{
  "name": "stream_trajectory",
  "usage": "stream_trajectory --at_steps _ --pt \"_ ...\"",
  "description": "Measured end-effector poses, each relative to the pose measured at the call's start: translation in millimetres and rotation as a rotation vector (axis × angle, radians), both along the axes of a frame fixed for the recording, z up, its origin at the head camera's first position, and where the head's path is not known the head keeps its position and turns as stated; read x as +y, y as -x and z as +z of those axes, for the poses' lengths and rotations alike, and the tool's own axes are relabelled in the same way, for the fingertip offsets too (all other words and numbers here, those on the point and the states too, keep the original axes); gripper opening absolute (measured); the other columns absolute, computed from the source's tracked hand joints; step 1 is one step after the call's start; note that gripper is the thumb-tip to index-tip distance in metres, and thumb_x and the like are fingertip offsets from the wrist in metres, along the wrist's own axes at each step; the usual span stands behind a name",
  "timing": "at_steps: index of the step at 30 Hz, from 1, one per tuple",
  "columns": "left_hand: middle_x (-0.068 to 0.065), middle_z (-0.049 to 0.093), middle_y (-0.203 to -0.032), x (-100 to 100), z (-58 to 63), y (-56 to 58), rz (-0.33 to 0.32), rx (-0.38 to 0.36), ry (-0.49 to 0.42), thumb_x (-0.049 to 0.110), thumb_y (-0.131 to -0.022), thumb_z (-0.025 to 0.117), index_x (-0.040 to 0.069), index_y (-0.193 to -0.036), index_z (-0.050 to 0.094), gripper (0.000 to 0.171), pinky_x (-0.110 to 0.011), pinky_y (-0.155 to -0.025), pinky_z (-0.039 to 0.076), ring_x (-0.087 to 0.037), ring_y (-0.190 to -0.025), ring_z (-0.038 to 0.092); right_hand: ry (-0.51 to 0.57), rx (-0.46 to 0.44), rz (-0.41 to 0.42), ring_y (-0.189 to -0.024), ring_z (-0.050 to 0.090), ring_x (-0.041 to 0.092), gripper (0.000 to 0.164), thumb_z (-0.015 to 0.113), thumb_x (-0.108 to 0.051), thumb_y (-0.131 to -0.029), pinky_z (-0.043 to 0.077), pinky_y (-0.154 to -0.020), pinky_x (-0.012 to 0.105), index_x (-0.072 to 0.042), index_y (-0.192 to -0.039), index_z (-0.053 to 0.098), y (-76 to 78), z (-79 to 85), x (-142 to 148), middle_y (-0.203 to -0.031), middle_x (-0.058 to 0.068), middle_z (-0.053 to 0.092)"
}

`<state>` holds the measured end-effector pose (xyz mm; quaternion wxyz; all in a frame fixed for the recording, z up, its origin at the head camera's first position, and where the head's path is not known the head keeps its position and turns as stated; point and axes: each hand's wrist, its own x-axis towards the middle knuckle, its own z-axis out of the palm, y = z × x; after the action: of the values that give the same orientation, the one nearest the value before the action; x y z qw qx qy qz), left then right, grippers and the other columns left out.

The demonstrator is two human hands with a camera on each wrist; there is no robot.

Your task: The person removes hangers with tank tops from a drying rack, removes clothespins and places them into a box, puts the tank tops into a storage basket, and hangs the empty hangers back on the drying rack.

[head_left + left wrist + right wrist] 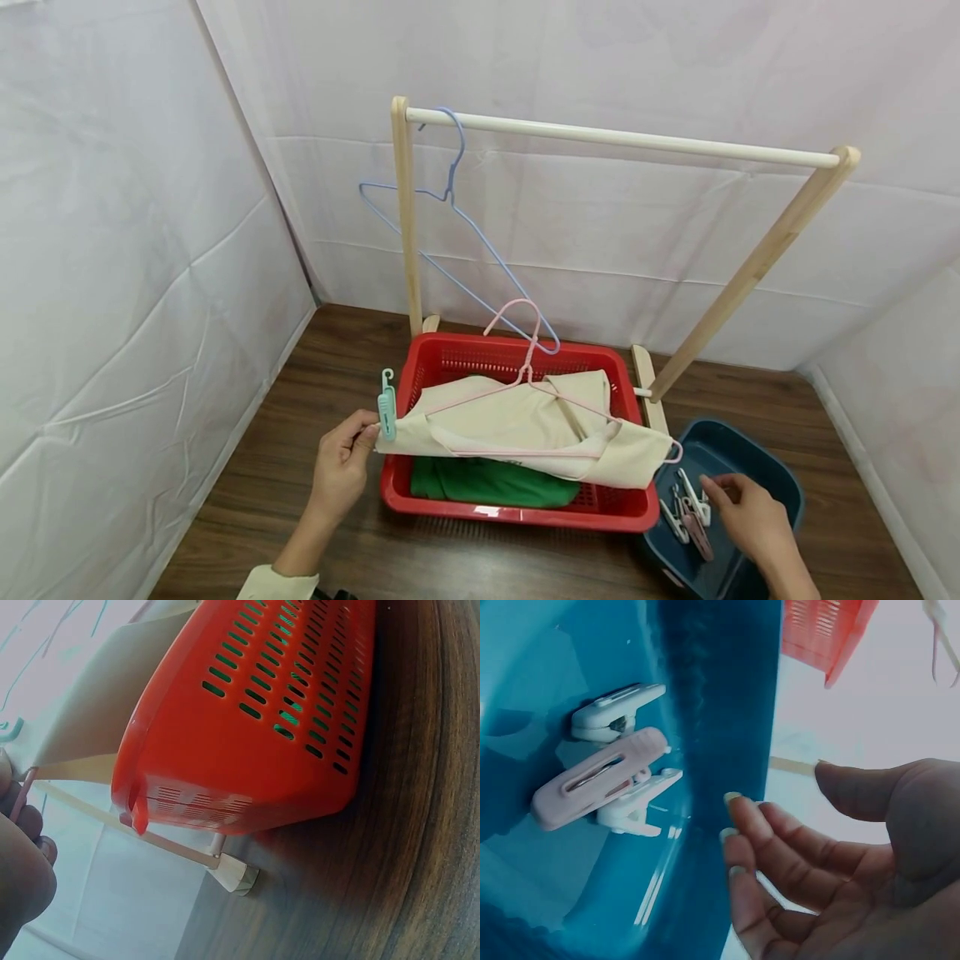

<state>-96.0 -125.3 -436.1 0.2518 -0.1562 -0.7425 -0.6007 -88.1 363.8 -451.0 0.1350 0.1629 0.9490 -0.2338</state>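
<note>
My left hand [339,471] pinches the left end of a pink clothes hanger [528,358], whose end shows between the fingers in the left wrist view. A cream garment [525,417] hangs over the hanger, above the red basket [517,515]. At its left end, beside my fingertips, a mint-green clothespin [387,410] stands upright on the cloth. My right hand [753,521] is over a dark blue basin [765,454], fingers loosely bent and holding nothing. Beside those fingers lie a pink clothespin [600,780] and several white ones [619,712].
Green cloth [487,483] lies in the red basket. Behind it stands a wooden rack with a white rail [622,137]. From the rail's left end hangs a blue hanger [452,185], its lower corner close to the pink hook. White sheets surround the dark wooden floor [247,517].
</note>
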Motion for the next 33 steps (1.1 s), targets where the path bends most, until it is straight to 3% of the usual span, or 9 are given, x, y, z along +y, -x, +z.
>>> stream_trajectory --at_steps 5,8,16,20,24,27,33 --pt "-0.011 0.06 -0.076 -5.0 -20.2 7.1 -0.021 0.002 -0.018 -0.021 -0.087 0.05 -0.004 -0.085 0.061 0.02 -0.02 -0.056 0.045 -0.015 -0.063 0.052 -0.001 0.149 0.024 -0.087 0.06 0.034 0.071 0.039 -0.056 -0.097 0.049 -0.07 0.047 0.011 -0.119 0.052 -3.2 9.3 -9.6 -0.099 0.024 0.062" --pt "-0.01 0.062 -0.079 -6.5 -25.0 8.6 -0.031 0.006 -0.025 -0.019 -0.088 0.051 -0.003 -0.086 0.061 0.019 -0.022 -0.057 0.046 -0.013 -0.066 0.053 0.008 0.239 0.011 -0.087 0.06 0.033 0.066 0.04 -0.054 -0.098 0.049 -0.068 0.046 0.007 -0.119 0.054 -5.5 17.5 -19.3 -0.099 0.022 0.064" --pt "-0.011 0.062 -0.079 -6.6 -25.3 9.3 -0.03 0.018 -0.017 -0.02 -0.087 0.051 -0.003 -0.086 0.062 0.021 -0.02 -0.057 0.046 -0.012 -0.065 0.053 -0.033 0.528 -0.044 -0.078 0.054 0.02 0.041 0.05 -0.041 -0.098 0.041 -0.06 0.029 -0.005 -0.115 0.061 -11.8 42.7 -49.9 -0.091 0.01 0.064" --pt "-0.013 0.06 -0.076 -3.8 -16.9 6.2 -0.025 0.018 -0.008 -0.023 -0.085 0.05 -0.005 -0.084 0.06 0.021 -0.019 -0.056 0.045 -0.014 -0.063 0.052 -0.021 0.628 -0.016 -0.077 0.053 0.01 0.034 0.054 -0.037 -0.097 0.04 -0.061 0.024 -0.008 -0.115 0.063 -15.7 57.5 -63.5 -0.096 0.008 0.066" --pt "-0.014 0.059 -0.075 0.7 -0.7 -0.3 -0.029 0.015 -0.009 -0.024 -0.086 0.049 -0.007 -0.083 0.059 0.019 -0.019 -0.057 0.045 -0.015 -0.063 0.052 -0.006 0.7 0.036 -0.077 0.051 -0.001 0.028 0.058 -0.032 -0.096 0.041 -0.061 0.017 -0.011 -0.114 0.064 -19.7 69.8 -74.9 -0.096 0.006 0.066" --pt "-0.014 0.059 -0.075 2.3 5.6 -3.2 -0.033 0.016 -0.014 -0.023 -0.086 0.049 -0.007 -0.083 0.058 0.019 -0.019 -0.057 0.045 -0.014 -0.063 0.051 0.003 0.737 0.085 -0.078 0.053 0.001 0.025 0.06 -0.028 -0.096 0.042 -0.063 0.015 -0.01 -0.113 0.064 -21.7 75.6 -84.1 -0.095 0.005 0.066" --pt "-0.013 0.06 -0.077 1.7 -1.9 -1.2 -0.028 0.004 -0.012 -0.022 -0.087 0.05 -0.006 -0.084 0.06 0.019 -0.02 -0.057 0.045 -0.016 -0.063 0.052 0.023 0.699 0.161 -0.08 0.058 0.018 0.028 0.058 -0.029 -0.097 0.047 -0.064 0.022 -0.007 -0.113 0.063 -22.9 83.2 -105.0 -0.097 0.006 0.066"
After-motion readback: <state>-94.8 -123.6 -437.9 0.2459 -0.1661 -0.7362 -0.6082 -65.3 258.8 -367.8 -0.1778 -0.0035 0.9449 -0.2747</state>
